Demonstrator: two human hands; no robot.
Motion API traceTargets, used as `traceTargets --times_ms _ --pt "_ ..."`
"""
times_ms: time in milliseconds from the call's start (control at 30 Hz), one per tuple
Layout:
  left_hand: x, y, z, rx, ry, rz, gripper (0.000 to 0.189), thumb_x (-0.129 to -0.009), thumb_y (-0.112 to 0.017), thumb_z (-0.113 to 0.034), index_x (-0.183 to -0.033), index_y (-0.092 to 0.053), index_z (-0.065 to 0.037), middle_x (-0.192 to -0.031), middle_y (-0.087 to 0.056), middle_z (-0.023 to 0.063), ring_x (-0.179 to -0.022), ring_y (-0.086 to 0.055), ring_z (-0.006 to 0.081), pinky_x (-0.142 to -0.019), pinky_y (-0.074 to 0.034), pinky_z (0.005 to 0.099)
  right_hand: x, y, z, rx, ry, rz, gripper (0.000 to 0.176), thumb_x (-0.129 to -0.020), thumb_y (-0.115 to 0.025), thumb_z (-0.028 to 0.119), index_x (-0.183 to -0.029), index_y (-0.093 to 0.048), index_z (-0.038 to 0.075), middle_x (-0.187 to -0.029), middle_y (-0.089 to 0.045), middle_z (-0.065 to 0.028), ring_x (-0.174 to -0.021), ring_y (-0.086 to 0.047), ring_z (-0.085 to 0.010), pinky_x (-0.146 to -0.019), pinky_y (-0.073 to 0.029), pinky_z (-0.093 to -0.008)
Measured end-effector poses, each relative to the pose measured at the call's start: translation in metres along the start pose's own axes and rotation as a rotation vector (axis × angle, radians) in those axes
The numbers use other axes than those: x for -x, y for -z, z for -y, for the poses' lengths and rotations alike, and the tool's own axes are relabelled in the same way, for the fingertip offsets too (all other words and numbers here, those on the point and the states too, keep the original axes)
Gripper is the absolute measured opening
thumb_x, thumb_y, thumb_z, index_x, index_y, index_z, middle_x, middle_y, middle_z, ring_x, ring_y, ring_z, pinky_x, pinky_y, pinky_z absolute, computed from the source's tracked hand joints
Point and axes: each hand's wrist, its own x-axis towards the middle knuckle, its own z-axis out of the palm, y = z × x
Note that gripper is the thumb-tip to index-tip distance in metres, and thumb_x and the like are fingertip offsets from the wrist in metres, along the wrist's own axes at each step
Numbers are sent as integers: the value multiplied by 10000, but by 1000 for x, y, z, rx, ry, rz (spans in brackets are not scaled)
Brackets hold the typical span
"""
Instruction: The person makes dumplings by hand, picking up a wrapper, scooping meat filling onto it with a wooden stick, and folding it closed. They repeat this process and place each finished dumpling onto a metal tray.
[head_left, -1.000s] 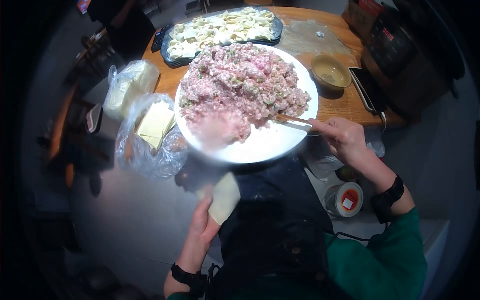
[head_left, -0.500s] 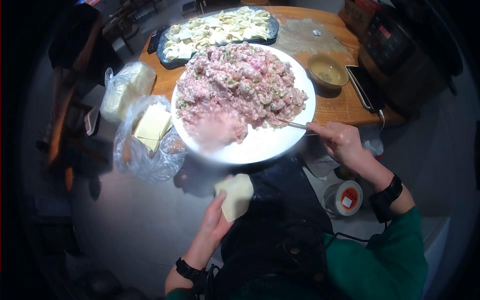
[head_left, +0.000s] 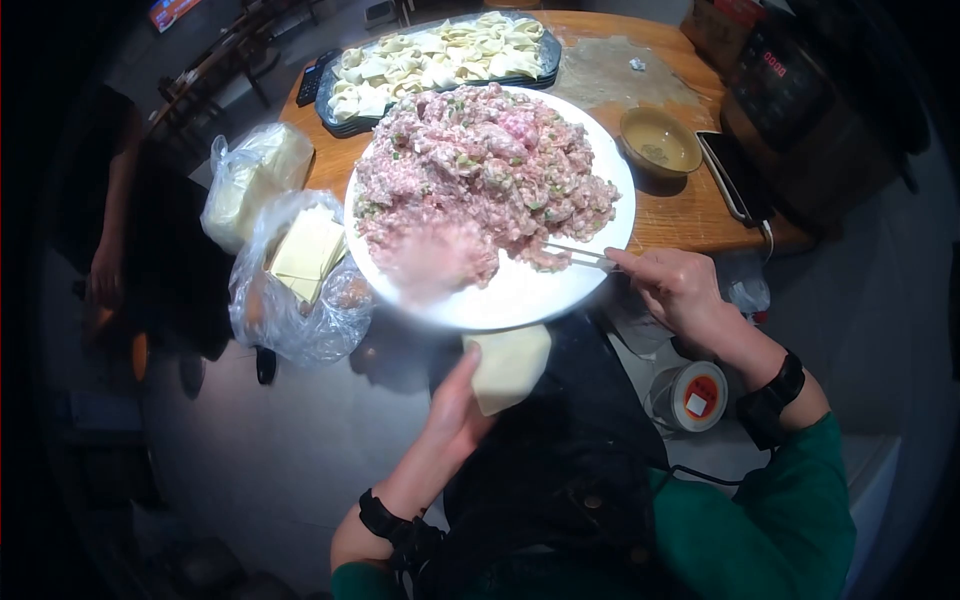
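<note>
My left hand is closed on the edge of a pale dumpling wrapper, just below the near rim of a large white plate. Heaped on that plate is pink minced meat flecked with green. My right hand grips a pair of thin chopsticks at the plate's right side. Their tips touch a small bit of meat at the heap's lower edge. Left of the plate, a stack of square wrappers lies in an opened plastic bag.
Behind the plate, a tray holds folded dumplings. A small bowl and a phone are on the wooden table at right. Another bag stands left. A round tub is below right; a person is at far left.
My left hand has brought the wrapper up and right, close to the plate's rim. The chopsticks have shifted slightly left into the meat's edge. The person at left has moved nearer.
</note>
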Motion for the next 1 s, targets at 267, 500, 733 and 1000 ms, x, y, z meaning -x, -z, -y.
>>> traceTargets --times_ms 267,500,733,1000 --pt "-3 -12 -2 -75 13 102 529 -914 -478 -289 -1315 -320 16 -1307 -439 157 -1185 -454 244 -1018 -341 349 -3 -3 5 30 36 85 374 -712 -573 7 -1050 -629 159 -626 -533 -71 -564 -560 -247 -489 -425 -351" --pt "-2 -13 1 -36 -30 179 546 -910 -489 -285 -1322 -303 22 -1323 -417 166 -1213 -426 251 -1040 -311 352 7 8 -1 -80 -117 23 288 -728 -578 44 -988 -651 144 -643 -585 -110 -576 -586 -282 -508 -444 -379" --pt "-9 -13 3 -17 -63 201 495 -956 -358 -273 -1319 -281 54 -1331 -391 193 -1229 -401 279 -1047 -296 367 1 -4 19 -145 -42 119 361 -740 -552 -56 -1055 -640 96 -662 -594 -112 -571 -600 -221 -524 -458 -315" --pt "-3 -4 5 -18 -140 435 508 -981 -212 -324 -1330 -252 42 -1333 -373 207 -1228 -396 295 -1054 -288 391 35 -8 58 -86 196 128 570 -620 -582 -15 -1161 -560 165 -814 -568 -35 -687 -555 -240 -553 -462 -345"
